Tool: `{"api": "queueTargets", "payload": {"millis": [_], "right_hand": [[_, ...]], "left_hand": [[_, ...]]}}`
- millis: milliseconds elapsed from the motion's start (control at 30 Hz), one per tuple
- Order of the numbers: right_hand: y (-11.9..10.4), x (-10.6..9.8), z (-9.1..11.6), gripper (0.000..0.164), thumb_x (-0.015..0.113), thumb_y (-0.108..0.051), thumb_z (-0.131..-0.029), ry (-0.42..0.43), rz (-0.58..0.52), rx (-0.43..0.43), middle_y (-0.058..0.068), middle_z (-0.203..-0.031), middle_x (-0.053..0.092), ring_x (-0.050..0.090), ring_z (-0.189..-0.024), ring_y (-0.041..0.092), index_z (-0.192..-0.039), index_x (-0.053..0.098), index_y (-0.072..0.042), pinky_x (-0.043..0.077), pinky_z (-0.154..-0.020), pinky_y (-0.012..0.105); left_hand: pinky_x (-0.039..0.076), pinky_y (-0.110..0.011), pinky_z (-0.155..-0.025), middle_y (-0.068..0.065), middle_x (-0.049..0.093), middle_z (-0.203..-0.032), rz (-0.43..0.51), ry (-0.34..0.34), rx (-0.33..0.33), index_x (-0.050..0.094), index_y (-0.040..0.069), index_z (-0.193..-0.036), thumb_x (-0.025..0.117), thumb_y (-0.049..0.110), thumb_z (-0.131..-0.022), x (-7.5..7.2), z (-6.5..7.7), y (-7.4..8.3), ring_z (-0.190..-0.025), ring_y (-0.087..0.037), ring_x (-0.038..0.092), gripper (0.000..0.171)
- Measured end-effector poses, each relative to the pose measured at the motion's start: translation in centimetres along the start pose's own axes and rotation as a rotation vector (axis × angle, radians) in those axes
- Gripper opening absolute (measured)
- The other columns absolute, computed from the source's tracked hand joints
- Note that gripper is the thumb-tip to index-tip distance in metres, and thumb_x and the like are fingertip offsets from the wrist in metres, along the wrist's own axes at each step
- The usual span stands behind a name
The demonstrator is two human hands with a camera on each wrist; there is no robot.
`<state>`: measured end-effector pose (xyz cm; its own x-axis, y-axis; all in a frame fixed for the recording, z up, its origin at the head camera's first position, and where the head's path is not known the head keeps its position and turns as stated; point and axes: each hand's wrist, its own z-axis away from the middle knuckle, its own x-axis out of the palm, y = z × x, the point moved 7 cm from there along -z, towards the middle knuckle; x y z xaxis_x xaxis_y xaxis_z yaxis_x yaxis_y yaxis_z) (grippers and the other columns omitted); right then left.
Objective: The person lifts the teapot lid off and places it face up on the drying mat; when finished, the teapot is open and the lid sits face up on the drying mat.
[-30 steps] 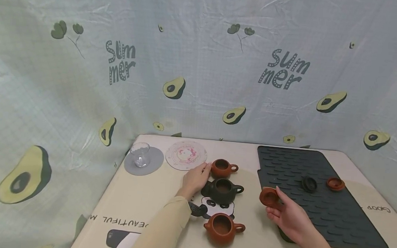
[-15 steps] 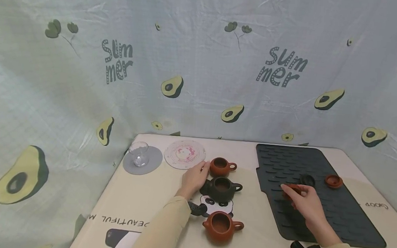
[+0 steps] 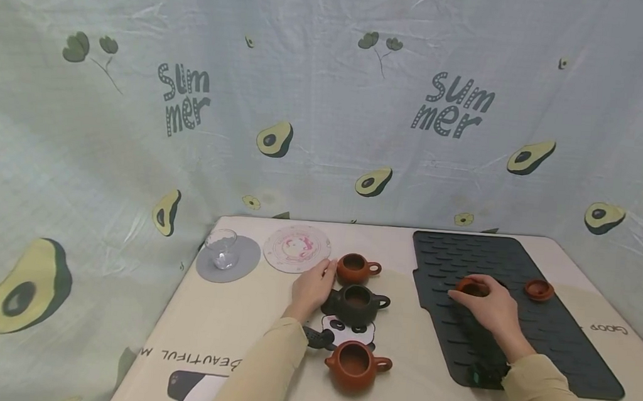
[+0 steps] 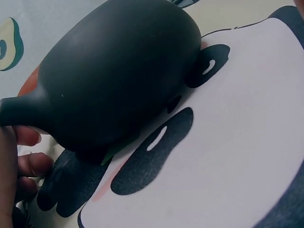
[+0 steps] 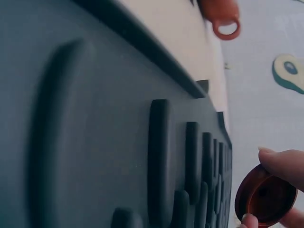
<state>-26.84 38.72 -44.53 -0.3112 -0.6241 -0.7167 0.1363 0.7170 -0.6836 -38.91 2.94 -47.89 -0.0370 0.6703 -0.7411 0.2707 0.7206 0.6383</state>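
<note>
Three lidless teapots stand in a column on the table: a far reddish-brown teapot [image 3: 353, 268], a black teapot [image 3: 355, 304] and a near reddish-brown teapot [image 3: 352, 365]. My left hand [image 3: 312, 288] holds the far one at its spout side; the fingers cover that spout. In the left wrist view the black teapot's body [image 4: 123, 71] fills much of the picture, with curled fingers [image 4: 35, 164] below its spout. Over the dark ribbed mat [image 3: 447, 261], my right hand [image 3: 493, 305] pinches a reddish-brown teapot lid [image 5: 270, 199] by its rim, hollow side showing. Whether the lid touches the mat, I cannot tell.
Another reddish-brown lid [image 3: 538, 290] lies on the mat to the right. A black lid [image 3: 501, 282] is mostly hidden behind the right hand. At the far left, a glass cup [image 3: 222, 252] stands on a grey round coaster [image 3: 245, 264], beside a pink-patterned round coaster [image 3: 297, 249].
My right hand has carried the lid rightward and farther away, from the mat's left side to over the mat, turning palm down. The left hand stays at the far teapot.
</note>
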Motion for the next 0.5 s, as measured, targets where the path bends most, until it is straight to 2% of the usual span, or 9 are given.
{"api": "queueTargets", "payload": {"millis": [200, 333, 500], "right_hand": [[-0.8, 1.5, -1.6, 0.074, 0.075, -0.038, -0.092, -0.011, 0.128, -0.031, 0.034, -0.125, 0.058, 0.054, -0.111, 0.052, -0.143, 0.047, 0.006, 0.043, -0.088, 0.063], [-1.0, 2.1, -2.0, 0.074, 0.076, -0.033, -0.090, -0.009, 0.168, -0.013, 0.037, -0.124, 0.056, 0.056, -0.107, 0.054, -0.140, 0.043, 0.011, 0.046, -0.085, 0.063], [-1.1, 2.5, -2.3, 0.067, 0.076, -0.031, -0.090, -0.015, 0.203, -0.022, 0.036, -0.118, 0.059, 0.058, -0.103, 0.052, -0.134, 0.049, 0.011, 0.048, -0.081, 0.062]], "left_hand": [[0.040, -0.042, -0.073, -0.001, 0.054, -0.078, -0.001, 0.014, 0.003, 0.054, 0.021, -0.087, 0.033, 0.049, -0.109, 0.2, -0.2, -0.2, -0.078, -0.026, 0.054, 0.041], [0.039, -0.041, -0.072, -0.001, 0.053, -0.077, -0.002, 0.017, 0.002, 0.054, 0.020, -0.087, 0.034, 0.048, -0.109, 0.3, -0.2, -0.2, -0.078, -0.025, 0.054, 0.041], [0.038, -0.040, -0.071, -0.002, 0.052, -0.076, -0.008, 0.023, 0.001, 0.054, 0.020, -0.086, 0.035, 0.047, -0.110, 0.3, -0.1, -0.3, -0.077, -0.026, 0.053, 0.040]]}}
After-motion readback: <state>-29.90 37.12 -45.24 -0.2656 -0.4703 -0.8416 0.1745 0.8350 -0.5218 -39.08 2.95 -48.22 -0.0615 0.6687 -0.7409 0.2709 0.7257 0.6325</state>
